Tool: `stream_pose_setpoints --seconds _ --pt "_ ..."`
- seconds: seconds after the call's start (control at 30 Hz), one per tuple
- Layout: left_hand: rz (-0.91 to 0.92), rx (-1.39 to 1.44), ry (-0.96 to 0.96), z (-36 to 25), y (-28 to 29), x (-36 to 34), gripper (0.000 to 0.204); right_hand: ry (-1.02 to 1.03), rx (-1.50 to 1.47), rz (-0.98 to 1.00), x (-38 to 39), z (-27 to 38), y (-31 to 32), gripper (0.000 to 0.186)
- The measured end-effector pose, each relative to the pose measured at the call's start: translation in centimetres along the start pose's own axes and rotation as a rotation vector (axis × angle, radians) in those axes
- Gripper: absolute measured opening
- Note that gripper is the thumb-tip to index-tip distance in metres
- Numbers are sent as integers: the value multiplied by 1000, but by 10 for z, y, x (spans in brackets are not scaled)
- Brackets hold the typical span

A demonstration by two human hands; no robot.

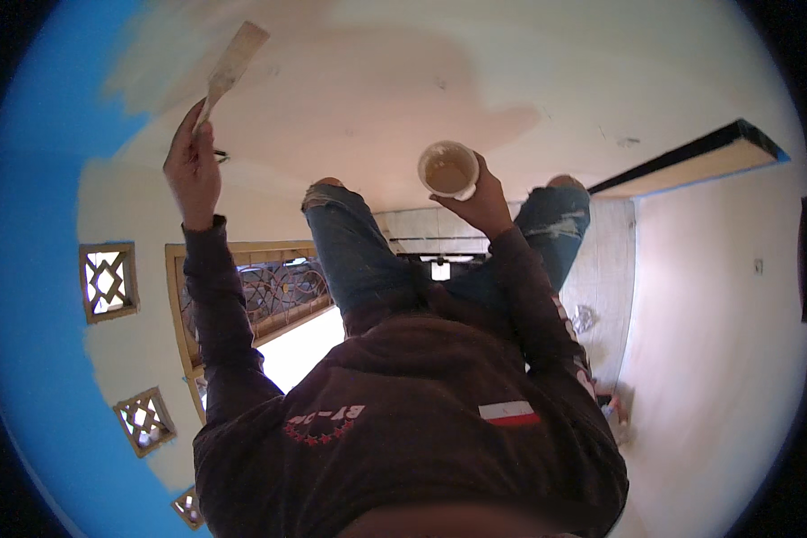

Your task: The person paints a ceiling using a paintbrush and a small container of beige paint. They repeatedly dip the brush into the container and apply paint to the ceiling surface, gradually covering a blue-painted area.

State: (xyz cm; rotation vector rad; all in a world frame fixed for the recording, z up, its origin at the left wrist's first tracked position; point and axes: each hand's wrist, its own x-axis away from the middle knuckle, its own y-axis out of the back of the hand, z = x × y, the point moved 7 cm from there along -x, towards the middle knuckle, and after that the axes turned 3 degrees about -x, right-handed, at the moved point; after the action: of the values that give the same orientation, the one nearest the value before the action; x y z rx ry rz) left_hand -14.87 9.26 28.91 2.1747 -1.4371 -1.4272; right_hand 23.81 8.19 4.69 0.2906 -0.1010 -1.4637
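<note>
The left hand [193, 166] is clenched around the handle of a flat putty scraper [231, 67], whose pale blade lies angled against the cream ceiling [547, 63], near the edge where the cream surface meets the blue-painted wall [36, 224]. The right hand [486, 199] grasps a small round tub [448, 169] of tan filler, fingers wrapped around its side and its open mouth facing the camera. A darker, damp-looking patch [377, 99] spreads across the ceiling between scraper and tub. To work well here, it seems wise to keep the blade at a shallow angle, press evenly, and pull in long overlapping strokes outward from the wet patch, holding the tub level and close by. No packages or signs show; the only label-like mark is a small white-and-red rectangular patch [508, 412] on the dark sweatshirt [403, 430].
</note>
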Motion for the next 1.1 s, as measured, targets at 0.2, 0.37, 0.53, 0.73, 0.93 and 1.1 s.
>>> stream_pose_setpoints --seconds 0.2,0.37,0.53,0.73,0.93,1.1 --pt "-281 -98 44 -8 37 -79 34 41 17 -3 -5 -4 0 89" --pt "-413 -296 -290 -51 66 -131 31 56 8 -13 -3 1 2 89" --pt "-132 -223 -98 -24 69 -175 41 32 18 1 -2 5 -1 89" --pt "75 -13 67 2 56 -208 45 42 34 13 -2 5 -2 88" --pt "113 -70 -55 15 60 -235 46 46 16 21 -2 7 -2 86" --pt "11 -227 -154 39 80 -245 45 -3 36 10 -1 6 -1 86"
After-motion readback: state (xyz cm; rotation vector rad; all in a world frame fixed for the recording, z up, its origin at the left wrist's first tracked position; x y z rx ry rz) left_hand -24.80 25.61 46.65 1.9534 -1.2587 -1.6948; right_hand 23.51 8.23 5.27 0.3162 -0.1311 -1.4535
